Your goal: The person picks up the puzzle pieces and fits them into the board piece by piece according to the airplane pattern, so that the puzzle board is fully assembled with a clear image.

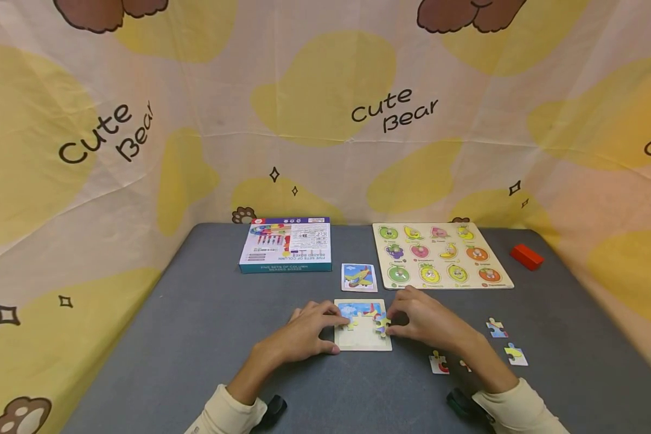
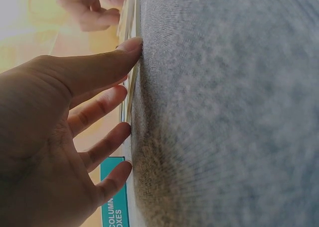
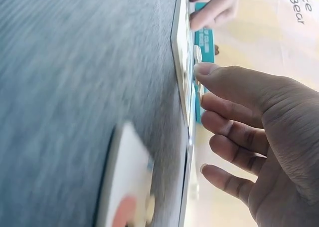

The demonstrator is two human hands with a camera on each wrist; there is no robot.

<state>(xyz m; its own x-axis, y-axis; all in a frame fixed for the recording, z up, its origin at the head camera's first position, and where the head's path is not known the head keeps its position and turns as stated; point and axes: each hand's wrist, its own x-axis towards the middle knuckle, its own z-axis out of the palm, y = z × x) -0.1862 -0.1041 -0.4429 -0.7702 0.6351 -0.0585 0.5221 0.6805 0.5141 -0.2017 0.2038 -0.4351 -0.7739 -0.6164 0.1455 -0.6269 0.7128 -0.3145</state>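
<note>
A small jigsaw board (image 1: 360, 342) lies flat on the grey table, its top row filled with sky-and-airplane pieces and its lower middle bare. My left hand (image 1: 309, 330) rests at its left side, the index fingertip over a piece there and the thumb at the near left corner; in the left wrist view its fingers are spread and fairly straight. Between thumb and index finger, my right hand (image 1: 431, 316) pinches a puzzle piece (image 1: 382, 324) over the board's right side. The piece appears edge-on and slightly raised in the right wrist view. Fingers partly hide both board edges.
Several loose puzzle pieces (image 1: 516, 354) lie right of the board, one partly under my right forearm. Beyond the board are an airplane picture card (image 1: 359, 278), a boxed bead set (image 1: 287, 247), a wooden fruit board (image 1: 442, 256) and a red block (image 1: 527, 257). A printed cloth hangs behind.
</note>
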